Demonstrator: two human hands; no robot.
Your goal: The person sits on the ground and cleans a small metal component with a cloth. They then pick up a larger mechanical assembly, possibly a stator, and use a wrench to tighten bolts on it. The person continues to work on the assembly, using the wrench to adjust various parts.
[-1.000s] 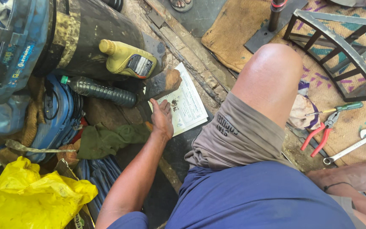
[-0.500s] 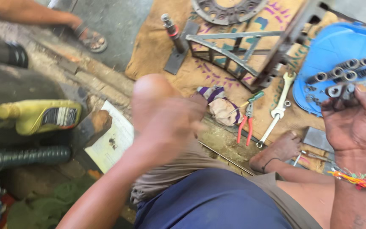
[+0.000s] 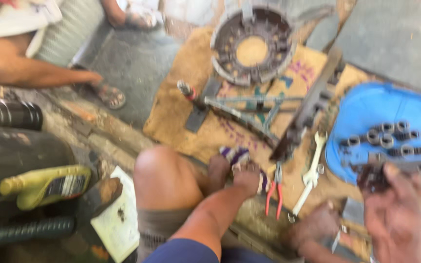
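Note:
The picture is blurred. My left hand (image 3: 245, 179) reaches past my bent knee (image 3: 164, 178) and closes on a purple-and-white striped rag (image 3: 233, 156) lying on the cardboard mat (image 3: 176, 117). At the lower right, my right hand (image 3: 401, 216) grips a clump of small dark metal parts (image 3: 372, 178) over the near edge of a blue tray (image 3: 391, 104). More short metal sleeves (image 3: 385, 139) lie in that tray.
Red-handled pliers (image 3: 273, 196) and a spanner (image 3: 311, 174) lie between my hands. A metal frame (image 3: 249, 114) and a round toothed housing (image 3: 252, 45) sit farther out. A yellow bottle (image 3: 45, 185), a black bottle (image 3: 8, 114) and a paper sheet (image 3: 121, 221) are left. Another person's arm (image 3: 30, 73) and sandalled foot (image 3: 110, 95) are upper left.
The view swung right and forward. My left hand left the paper by the bottles, crossed over my knee and reached the rag. My right hand came into view holding metal parts by the blue tray.

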